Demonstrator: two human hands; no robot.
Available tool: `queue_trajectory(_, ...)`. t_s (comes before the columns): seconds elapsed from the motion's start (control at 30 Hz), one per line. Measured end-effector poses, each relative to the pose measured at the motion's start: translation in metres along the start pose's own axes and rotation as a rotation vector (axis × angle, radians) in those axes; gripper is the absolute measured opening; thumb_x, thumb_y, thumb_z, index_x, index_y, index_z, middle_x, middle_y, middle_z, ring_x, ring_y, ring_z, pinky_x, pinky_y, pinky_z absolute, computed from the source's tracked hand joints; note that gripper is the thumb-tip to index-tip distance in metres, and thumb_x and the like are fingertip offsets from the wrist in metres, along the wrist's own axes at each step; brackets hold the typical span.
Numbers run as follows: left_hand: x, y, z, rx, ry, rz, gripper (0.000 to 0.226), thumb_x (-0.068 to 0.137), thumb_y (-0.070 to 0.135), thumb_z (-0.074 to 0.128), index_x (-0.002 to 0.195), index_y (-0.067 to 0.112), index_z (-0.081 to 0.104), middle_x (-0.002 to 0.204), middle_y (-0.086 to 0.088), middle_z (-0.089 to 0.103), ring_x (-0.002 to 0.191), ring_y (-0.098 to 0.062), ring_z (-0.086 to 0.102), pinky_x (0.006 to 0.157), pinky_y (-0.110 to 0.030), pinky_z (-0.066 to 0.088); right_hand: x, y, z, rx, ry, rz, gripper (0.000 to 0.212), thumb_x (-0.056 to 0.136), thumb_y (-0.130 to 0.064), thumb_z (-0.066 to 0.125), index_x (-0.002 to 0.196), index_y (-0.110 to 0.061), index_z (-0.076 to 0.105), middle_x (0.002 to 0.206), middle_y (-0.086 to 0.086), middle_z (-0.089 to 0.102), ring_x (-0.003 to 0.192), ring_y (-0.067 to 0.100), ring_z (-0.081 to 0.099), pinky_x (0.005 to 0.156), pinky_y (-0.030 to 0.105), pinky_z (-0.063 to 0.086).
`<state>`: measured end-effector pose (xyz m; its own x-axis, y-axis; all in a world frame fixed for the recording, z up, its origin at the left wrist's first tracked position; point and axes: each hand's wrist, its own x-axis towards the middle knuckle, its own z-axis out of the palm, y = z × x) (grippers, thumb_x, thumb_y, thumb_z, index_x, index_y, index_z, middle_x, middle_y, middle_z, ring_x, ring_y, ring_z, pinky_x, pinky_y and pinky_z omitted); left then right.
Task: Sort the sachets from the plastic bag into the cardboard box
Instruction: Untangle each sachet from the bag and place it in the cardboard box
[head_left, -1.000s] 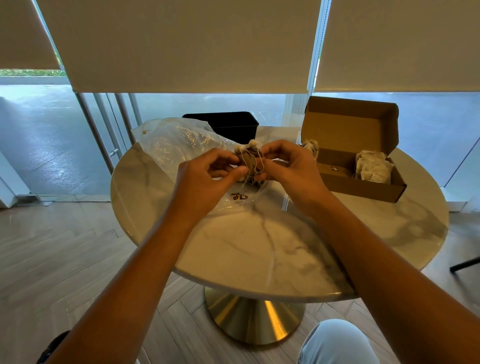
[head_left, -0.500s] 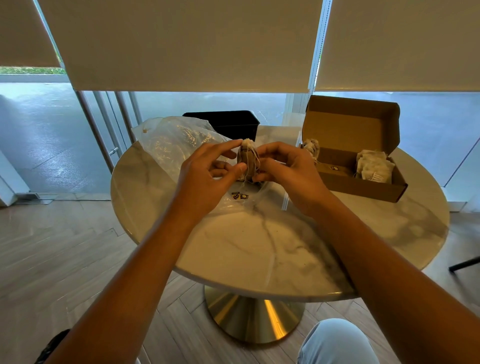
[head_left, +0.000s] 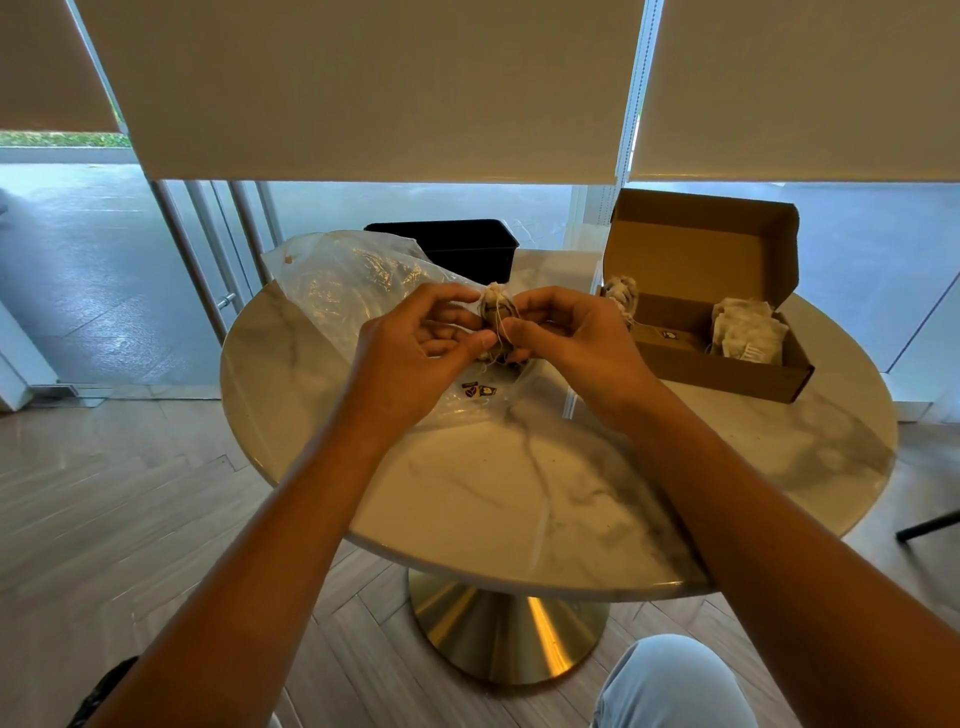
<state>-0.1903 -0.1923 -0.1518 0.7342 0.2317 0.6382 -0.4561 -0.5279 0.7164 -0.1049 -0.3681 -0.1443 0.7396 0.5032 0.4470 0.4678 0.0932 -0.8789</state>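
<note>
Over the middle of the round marble table (head_left: 519, 493), my left hand (head_left: 415, 358) and my right hand (head_left: 566, 348) pinch a small bundle of stringed sachets (head_left: 497, 314) between them. Thin strings hang from the bundle. Behind my left hand lies the clear plastic bag (head_left: 353, 280), crumpled and spread toward the table's far left. The open cardboard box (head_left: 727, 364) stands at the right with its lid up. A stack of pale sachets (head_left: 748, 332) fills its right end, and another sachet clump (head_left: 623, 293) sits at its left end.
Two small dark tags (head_left: 479, 389) lie on the bag film just below my hands. A black bin (head_left: 452, 249) stands behind the table by the glass wall. My knee (head_left: 670, 680) shows at the bottom right, near the gold table base (head_left: 509, 634).
My left fingers, spread half a second ago, have curled back in around the sachet bundle. Both hands stay at about the same spot above the bag.
</note>
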Motion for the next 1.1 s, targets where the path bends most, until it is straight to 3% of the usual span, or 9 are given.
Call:
queue_trajectory(0.17,-0.001,0.002,-0.002,0.097,-0.012,0.024,0.031,0.088,0.025,0.077,0.117,0.019,0.065,0.093,0.007,0.075,0.089,-0.011,0.071,0.079,-0.027,0.058,0.001,0.000,-0.001,0.008,0.079,-0.025,0.014,0.094,-0.007,0.071,0.108,-0.011,0.072,0.093,0.001,0.077,0.082,0.011,0.075,0.076,0.025,0.059)
queue_trajectory(0.27,-0.003,0.004,-0.002,0.159,-0.049,0.033,0.028,0.092,0.036,0.071,0.116,0.023,0.065,0.087,0.009,0.074,0.084,-0.015,0.068,0.073,-0.025,0.053,0.003,-0.001,-0.003,0.033,0.147,-0.031,0.015,0.095,-0.011,0.070,0.110,-0.012,0.072,0.099,0.004,0.077,0.091,0.018,0.076,0.081,0.032,0.062)
queue_trajectory(0.37,-0.005,0.007,-0.001,0.194,-0.120,0.025,0.029,0.089,0.038,0.073,0.115,0.027,0.066,0.087,0.017,0.072,0.087,0.003,0.062,0.073,-0.004,0.042,0.005,-0.001,-0.004,0.068,0.186,-0.031,0.022,0.096,-0.011,0.070,0.116,-0.005,0.071,0.103,0.009,0.077,0.096,0.023,0.076,0.084,0.036,0.063)
queue_trajectory(0.43,-0.006,0.004,0.000,0.257,-0.175,0.046,0.029,0.087,0.039,0.074,0.114,0.031,0.068,0.088,0.028,0.065,0.092,0.014,0.054,0.074,0.001,0.036,0.005,-0.001,-0.004,0.073,0.192,-0.030,0.023,0.096,-0.011,0.070,0.118,-0.004,0.071,0.104,0.009,0.077,0.098,0.024,0.076,0.086,0.039,0.063)
queue_trajectory(0.57,-0.002,-0.002,0.002,0.361,-0.266,0.091,0.026,0.087,0.049,0.070,0.112,0.046,0.063,0.095,0.032,0.061,0.097,0.009,0.049,0.074,-0.005,0.035,0.005,0.000,-0.004,0.068,0.187,-0.027,0.023,0.096,-0.013,0.070,0.118,-0.006,0.071,0.106,0.008,0.077,0.101,0.025,0.075,0.091,0.047,0.061)
queue_trajectory(0.7,0.001,-0.010,0.004,0.403,-0.275,0.140,0.019,0.092,0.041,0.068,0.110,0.035,0.073,0.103,0.016,0.067,0.095,-0.002,0.051,0.077,-0.010,0.037,0.005,-0.001,-0.003,0.068,0.178,-0.039,0.022,0.096,-0.011,0.070,0.117,-0.006,0.071,0.105,0.008,0.077,0.100,0.025,0.076,0.091,0.046,0.061)
queue_trajectory(0.87,0.000,-0.007,0.000,0.347,-0.204,0.105,0.014,0.094,0.034,0.067,0.107,0.032,0.074,0.098,0.021,0.063,0.091,0.004,0.053,0.075,-0.005,0.036,0.006,-0.002,-0.005,0.085,0.252,-0.030,0.023,0.096,-0.011,0.071,0.117,-0.004,0.070,0.108,0.013,0.076,0.102,0.028,0.075,0.091,0.052,0.061)
queue_trajectory(0.97,-0.001,-0.004,-0.002,0.291,-0.132,0.097,0.015,0.096,0.032,0.066,0.108,0.028,0.074,0.098,0.014,0.067,0.088,-0.008,0.058,0.073,-0.008,0.040,0.007,-0.001,-0.006,0.092,0.297,-0.026,0.023,0.096,-0.011,0.071,0.118,-0.005,0.071,0.110,0.014,0.075,0.105,0.029,0.074,0.093,0.054,0.060)
queue_trajectory(1.1,0.000,0.000,-0.004,0.207,-0.051,0.029,0.016,0.098,0.030,0.064,0.110,0.023,0.071,0.100,0.010,0.072,0.095,-0.008,0.066,0.077,-0.022,0.053,0.007,-0.004,-0.006,0.097,0.363,-0.017,0.022,0.095,-0.010,0.071,0.116,-0.005,0.070,0.105,0.006,0.075,0.100,0.021,0.075,0.087,0.041,0.063)
